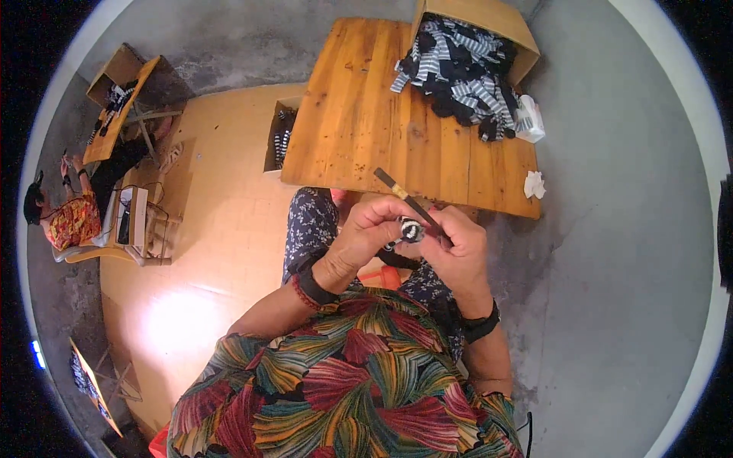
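My left hand [365, 235] pinches a small black-and-white striped knitted piece [411, 230], bunched up between thumb and fingers above my lap. Close beside it, my right hand [460, 246] is closed round the lower part of a thin dark stick [400, 193]. The stick slants up to the left past the knitted piece, its far end over the table's near edge, and has a yellowish band near that end. Whether the stick touches the knitted piece cannot be made out. Fingers hide the stick's lower end.
The wooden table [351, 107] stands in front of me. On it a cardboard box [489, 17] lies tipped, spilling striped knitted pieces [458, 69], beside a white tissue pack [530, 120] and crumpled tissue [534, 185]. Another box [272, 145] stands left; a person [75, 219] sits far left.
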{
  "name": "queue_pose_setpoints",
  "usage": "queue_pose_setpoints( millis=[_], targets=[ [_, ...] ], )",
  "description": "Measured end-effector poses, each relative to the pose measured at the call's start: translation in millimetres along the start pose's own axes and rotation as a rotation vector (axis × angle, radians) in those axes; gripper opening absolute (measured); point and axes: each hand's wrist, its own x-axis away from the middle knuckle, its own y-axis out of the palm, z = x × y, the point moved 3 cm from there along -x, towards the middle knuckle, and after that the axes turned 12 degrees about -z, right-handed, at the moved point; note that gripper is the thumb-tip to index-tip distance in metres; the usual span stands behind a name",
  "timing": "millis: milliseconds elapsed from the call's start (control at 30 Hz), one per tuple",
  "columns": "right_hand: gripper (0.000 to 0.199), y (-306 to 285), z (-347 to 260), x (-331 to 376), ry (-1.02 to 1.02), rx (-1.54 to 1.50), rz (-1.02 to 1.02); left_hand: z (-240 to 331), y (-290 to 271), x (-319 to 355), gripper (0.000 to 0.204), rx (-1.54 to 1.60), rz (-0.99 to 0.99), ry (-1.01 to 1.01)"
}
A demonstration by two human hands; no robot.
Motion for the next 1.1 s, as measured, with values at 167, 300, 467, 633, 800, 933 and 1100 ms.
queue_pose_setpoints(
  millis=[167,300,467,633,800,933,1100],
  targets=[
    [0.015,1,3,-1,-0.065,0.017,0.071,7,-6,5,0.017,-0.116,-0.065,0.039],
    [0.014,-2,-3,-3,-0.036,-0.001,0.005,2,-10,5,0.013,-0.266,0.002,0.139],
    [0.008,-3,11,5,-0.041,-0.033,0.157,1,-14,8,0.009,-0.334,0.128,0.195],
    [0.011,4,24,11,0.064,-0.215,0.124,3,-9,9,0.009,-0.279,0.182,0.164],
    [0.012,1,5,-1,-0.011,-0.001,-0.004,2,-9,10,0.01,-0.383,0.132,0.144],
    [0.01,10,12,1,-0.08,-0.002,-0.02,1,-8,11,0.012,-0.282,0.08,0.164],
    [0.01,12,43,16,0.108,-0.337,0.086,-7,-16,18,0.011,-0.169,0.24,0.112]
  ],
)
